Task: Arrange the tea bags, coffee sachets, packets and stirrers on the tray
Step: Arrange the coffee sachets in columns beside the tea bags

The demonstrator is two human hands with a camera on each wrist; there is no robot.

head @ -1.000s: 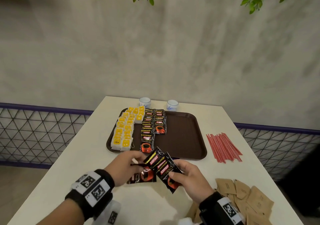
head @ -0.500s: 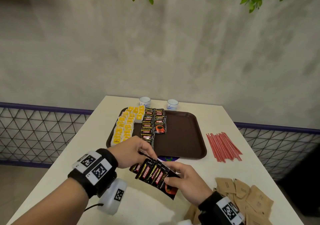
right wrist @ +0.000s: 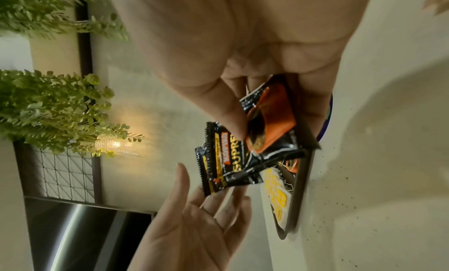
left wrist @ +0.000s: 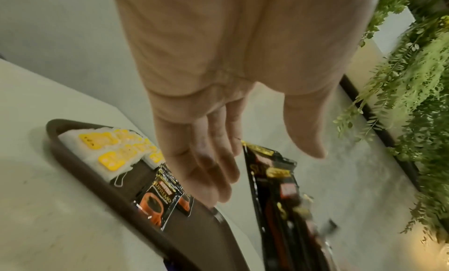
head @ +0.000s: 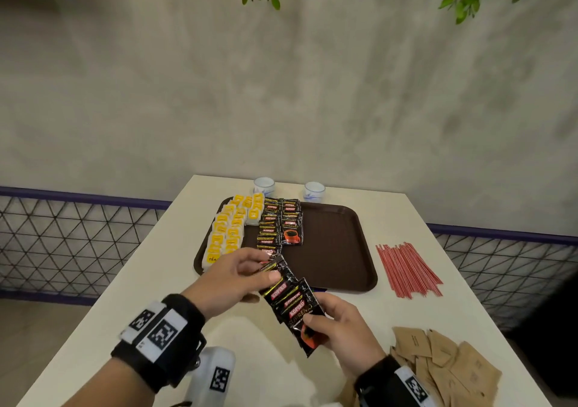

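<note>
- the right hand [head: 339, 331] held a fanned stack of coffee sachets [head: 292, 301] just in front of the tray's near edge, above the tabletop [head: 125, 281]; its grip was clamped, thumb on the orange cup print and fingers behind.
- the left hand [head: 233, 278] reached to the far end of that fan; in the head view thumb and fingers seemed to pinch the top sachet, but the wrist views showed them fairly straight and slightly apart, so i could not tell whether its grip had closed.
- the sachets were glossy black foil, flat rectangles with saw-toothed ends, gold and red lettering.
- the tray [head: 337, 250] was dark brown, matte, rectangular with rounded corners and a raised rim.
- on its left part lay rows of white tea bags [head: 230, 229] with yellow tags, and beside them two overlapping columns of laid sachets [head: 281, 223].
- thin red stirrers [head: 406, 269] lay in a loose bundle on the tabletop right of the tray.
- brown paper packets [head: 450, 366] were heaped at the near right corner.
- two small white cups [head: 264, 186] stood behind the tray.
</note>
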